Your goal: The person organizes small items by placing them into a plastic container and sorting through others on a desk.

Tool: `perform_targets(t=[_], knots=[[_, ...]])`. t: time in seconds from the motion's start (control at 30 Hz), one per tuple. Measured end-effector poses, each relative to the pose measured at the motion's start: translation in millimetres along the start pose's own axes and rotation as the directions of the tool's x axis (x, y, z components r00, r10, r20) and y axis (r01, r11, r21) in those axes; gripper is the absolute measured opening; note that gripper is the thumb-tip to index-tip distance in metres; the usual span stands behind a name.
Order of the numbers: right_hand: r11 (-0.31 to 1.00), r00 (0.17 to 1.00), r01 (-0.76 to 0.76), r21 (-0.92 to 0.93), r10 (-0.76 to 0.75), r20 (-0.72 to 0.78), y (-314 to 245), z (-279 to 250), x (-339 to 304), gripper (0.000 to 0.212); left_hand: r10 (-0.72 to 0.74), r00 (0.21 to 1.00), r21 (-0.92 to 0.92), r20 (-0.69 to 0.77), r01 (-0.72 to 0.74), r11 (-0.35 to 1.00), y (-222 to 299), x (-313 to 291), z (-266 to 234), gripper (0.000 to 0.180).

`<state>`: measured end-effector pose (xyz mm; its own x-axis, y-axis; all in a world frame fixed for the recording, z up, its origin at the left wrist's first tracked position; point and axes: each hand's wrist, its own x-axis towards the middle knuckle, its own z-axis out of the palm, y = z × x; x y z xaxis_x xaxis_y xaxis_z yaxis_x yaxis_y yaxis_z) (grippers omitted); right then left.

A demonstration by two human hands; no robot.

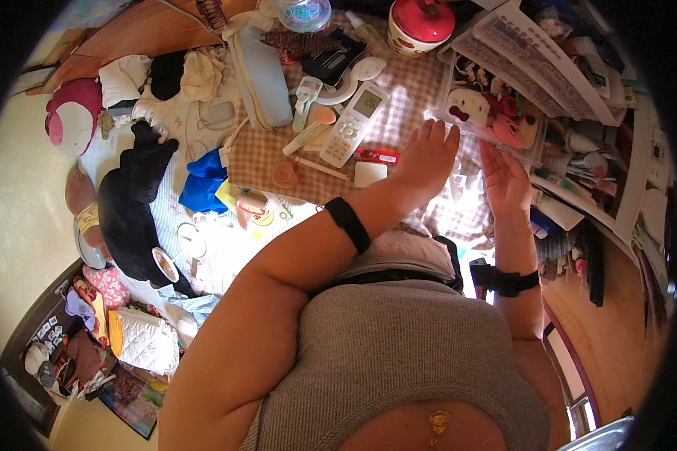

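My left hand (424, 163) is over the checked tablecloth, palm down, fingers stretched forward and holding nothing visible. To its right, my right hand (505, 184) is open with the palm turned inward, fingers pointing up at the edge of a clear plastic drawer (535, 156). Whether the fingertips touch the drawer cannot be made out. Inside it lie a white plush toy (468, 106) with a dark red bow and a pink plush toy (507, 131). Left of my left hand are a white square case (370, 175), a red packet (380, 156) and a white remote control (354, 124).
A brush (310, 135), a wooden stick (322, 167) and a grey-blue pouch (257, 75) lie farther left. A red-lidded jar (421, 28) stands at the back. Packed shelves (624, 203) line the right. Clothes and a black furry item (132, 203) cover the bed at left.
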<state>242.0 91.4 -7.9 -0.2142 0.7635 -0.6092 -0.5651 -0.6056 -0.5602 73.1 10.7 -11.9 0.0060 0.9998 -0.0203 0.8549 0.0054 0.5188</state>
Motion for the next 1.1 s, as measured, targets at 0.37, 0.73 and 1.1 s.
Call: perform_targets(t=[0.37,0.73,1.1], knots=[[0.996,0.997,0.078,0.046,-0.079,0.025,-1.6,12.2,23.8,0.073,0.116,0.979,0.006,-0.170,-0.116,0.993,-14.4,45.3,-4.6,0.033],[0.990,0.989,0.100,0.100,-0.109,0.096,-27.5,36.5,45.8,0.030,0.191,0.967,0.148,-0.170,-0.167,0.975,-31.4,97.1,-14.2,0.032],[0.987,0.986,0.046,0.156,-0.069,0.149,-52.7,26.5,85.5,0.034,0.203,0.959,0.122,0.195,-0.229,0.966,-39.6,127.6,-48.6,0.030]])
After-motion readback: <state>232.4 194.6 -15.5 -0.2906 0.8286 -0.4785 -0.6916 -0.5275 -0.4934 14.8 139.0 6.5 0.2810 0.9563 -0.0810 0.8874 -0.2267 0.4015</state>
